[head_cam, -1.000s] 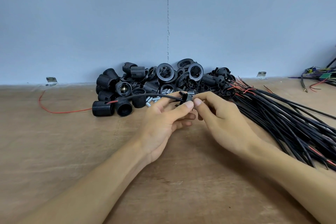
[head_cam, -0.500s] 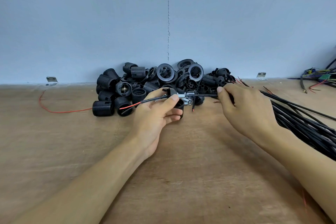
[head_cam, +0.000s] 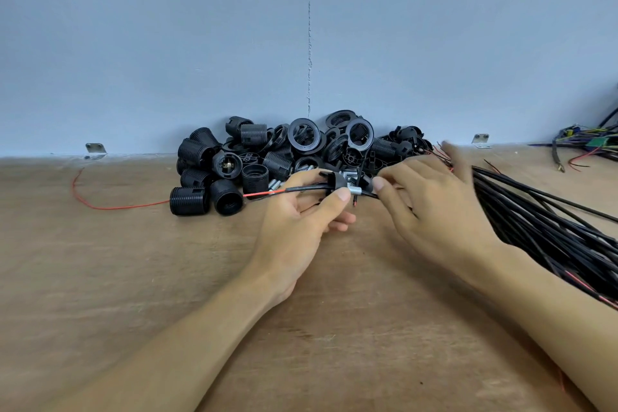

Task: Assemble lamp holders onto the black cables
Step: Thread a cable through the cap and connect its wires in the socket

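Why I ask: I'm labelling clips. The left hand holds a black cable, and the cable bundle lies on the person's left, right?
Not quite: the head view shows the cable bundle on the person's right. The left hand does hold a black cable.

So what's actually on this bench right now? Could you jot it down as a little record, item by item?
Left hand: grips a black cap with a black cable threaded through it
Cable end: red wire tip sticks out to the left
Metal sleeve: at the cable, beside the left thumb
Right hand: thumb on the cable; fingers blurred, grip unclear
Parts pile: black lamp holder pieces against the wall
Cable bundle: lies on the right of the table
Loose red wire: left of the pile
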